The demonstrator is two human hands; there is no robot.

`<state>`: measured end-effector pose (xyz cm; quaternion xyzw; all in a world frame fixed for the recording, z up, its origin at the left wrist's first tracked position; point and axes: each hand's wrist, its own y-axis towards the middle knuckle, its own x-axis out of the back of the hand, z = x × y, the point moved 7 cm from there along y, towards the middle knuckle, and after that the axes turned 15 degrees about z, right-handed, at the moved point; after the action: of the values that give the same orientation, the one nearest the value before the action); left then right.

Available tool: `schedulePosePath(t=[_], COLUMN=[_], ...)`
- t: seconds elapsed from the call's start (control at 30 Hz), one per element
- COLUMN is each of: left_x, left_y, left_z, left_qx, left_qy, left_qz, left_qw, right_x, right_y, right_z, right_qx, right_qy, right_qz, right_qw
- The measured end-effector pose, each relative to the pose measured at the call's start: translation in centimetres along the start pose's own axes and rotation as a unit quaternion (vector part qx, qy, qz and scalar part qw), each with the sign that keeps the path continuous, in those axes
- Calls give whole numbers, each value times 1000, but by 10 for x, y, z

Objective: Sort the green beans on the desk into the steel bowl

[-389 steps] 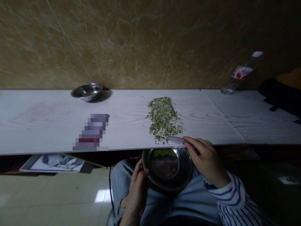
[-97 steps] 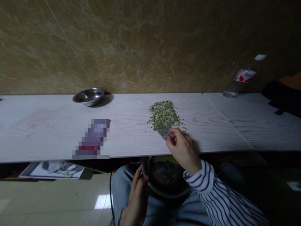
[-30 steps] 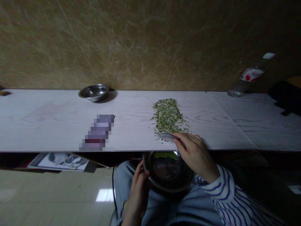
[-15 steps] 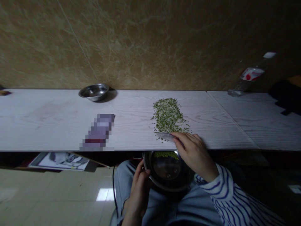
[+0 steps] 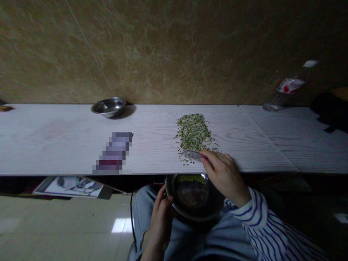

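Note:
Small green beans or seeds [image 5: 193, 130] lie in a loose patch on the pale wood-grain table. My right hand [image 5: 221, 172] pinches a flat, pale grey tool with a rounded end [image 5: 192, 155], whose exact kind I cannot make out. The tool rests at the near edge of the patch, with a few seeds on its near side. Below the table edge, a steel basin [image 5: 201, 217] stands over my lap, and green seeds [image 5: 191, 178] show inside it by the table. My left hand [image 5: 162, 214] grips the basin's left rim, thumb on top.
A small steel bowl [image 5: 109, 108] stands by the wall at the left. Nearer the edge lies a blurred-out flat item [image 5: 114, 154]. A clear plastic bottle [image 5: 290, 86] and a dark object [image 5: 330, 110] are at the right. Papers [image 5: 72, 185] sit under the table.
The grey tool in my right hand has moved slightly away from me, to the seed patch's near edge. More seeds show on its near side. My left hand and the basin hold nearly still.

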<state>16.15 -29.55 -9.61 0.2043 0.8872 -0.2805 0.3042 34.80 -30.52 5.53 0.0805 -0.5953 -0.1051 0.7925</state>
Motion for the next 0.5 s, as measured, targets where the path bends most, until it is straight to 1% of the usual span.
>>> schedulePosePath(t=[0.17, 0.23, 0.33, 0.5], left_x=[0, 1, 4, 4], left_y=[1, 1, 1, 1], left_z=[1, 1, 1, 1], left_qx=[4, 3, 0, 2], left_qy=[4, 2, 1, -2], left_qz=[9, 4, -9, 4], left_qw=[1000, 1000, 1000, 1000], right_x=[-3, -3, -2, -2], right_y=[0, -1, -1, 0], right_z=[4, 6, 4, 2], right_qx=[16, 19, 13, 7], right_qy=[11, 15, 10, 0], right_qz=[10, 9, 0, -3], right_qw=[1000, 1000, 1000, 1000])
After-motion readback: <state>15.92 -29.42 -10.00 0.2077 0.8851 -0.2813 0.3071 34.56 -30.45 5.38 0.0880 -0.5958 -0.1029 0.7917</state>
